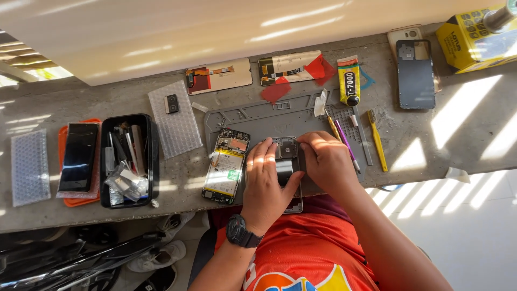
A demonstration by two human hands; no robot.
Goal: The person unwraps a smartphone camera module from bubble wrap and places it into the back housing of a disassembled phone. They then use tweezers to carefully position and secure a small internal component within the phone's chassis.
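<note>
Both hands work on the phone frame (286, 161) lying on the grey repair mat (258, 121) — the left hand (264, 186) grasping its lower body, the right hand (323, 159) pinching its top edge — seemingly mid-disassembly, so the next move calls for steady, gentle prying.

Left hand (265, 180): lying palm down, back toward the camera, fingers reaching forward and slightly spread, thumb angling right; wrist wearing a dark watch, bare forearm running back toward the lower left. Right hand (327, 161): sitting just beside the left, knuckles up, fingers curling inward to the left, fingertips pinching together; bare forearm stretching back to the lower right.
</note>
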